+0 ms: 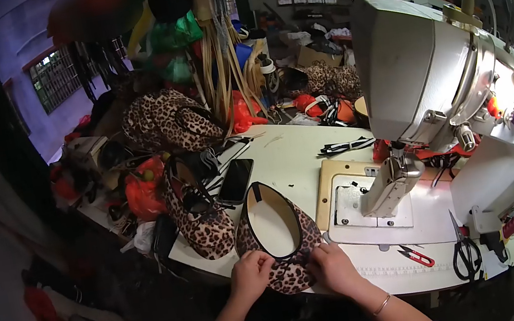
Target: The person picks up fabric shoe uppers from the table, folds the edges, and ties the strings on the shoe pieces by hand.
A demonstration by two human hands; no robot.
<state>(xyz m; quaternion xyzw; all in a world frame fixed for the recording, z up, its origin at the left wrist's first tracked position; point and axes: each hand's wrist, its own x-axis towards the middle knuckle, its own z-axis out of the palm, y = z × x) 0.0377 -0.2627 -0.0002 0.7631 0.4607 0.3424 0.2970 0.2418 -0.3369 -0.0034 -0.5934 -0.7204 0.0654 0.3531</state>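
Observation:
A leopard-print shoe upper with a dark-bound oval opening lies at the table's front edge, its toe end towards me. My left hand pinches its left side near the toe. On the opposite side, my right hand is closed on the edge of the same upper; the fingertips are partly hidden. Just left of it rests a second leopard-print upper, with dark material in its opening. Behind the two uppers lies a black phone.
A post-bed sewing machine stands on the right, its post rising from a plate. Red-handled thread snips and black scissors lie at the front right. Leopard-print pieces are heaped at the back left, near a red plastic bag.

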